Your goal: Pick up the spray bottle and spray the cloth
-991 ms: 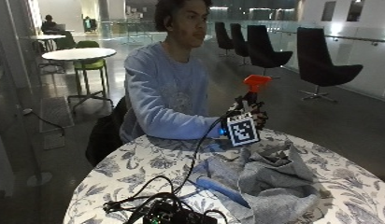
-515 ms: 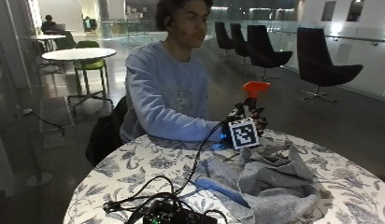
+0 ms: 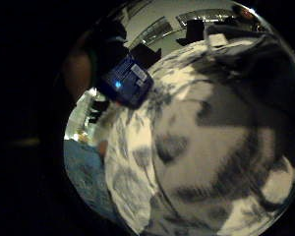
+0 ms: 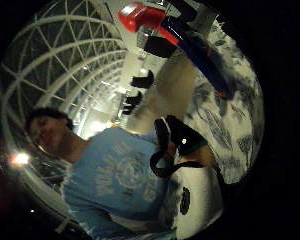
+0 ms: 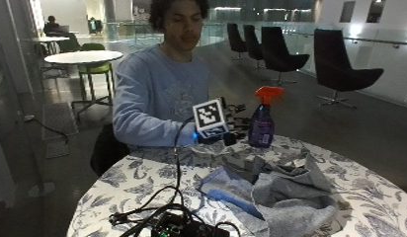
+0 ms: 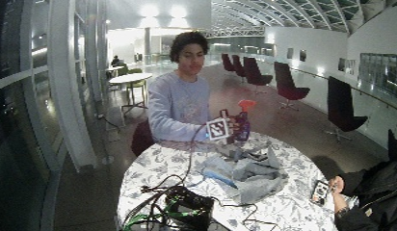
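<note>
The spray bottle, purple-blue with an orange-red trigger head, stands upright on the flower-patterned table near its far edge. My gloved right hand hovers just to the bottle's left, at body height, with its fingers relaxed and not wrapped round it. The thumb side palm view shows the bottle a short way off from the palm. A crumpled grey cloth lies in the middle of the table, in front of the bottle, with a blue cloth under its left edge. In the wide outside view the grey cloth sits mid-table.
A black device with tangled cables sits at the table's near edge, and one cable runs up to my hand. The round table's rim curves close on the left. Dark chairs stand well behind.
The bottle was held up in the air; it has come down and now stands on the table. My hand has let go and drawn back to its left. The outside camera also shifted.
</note>
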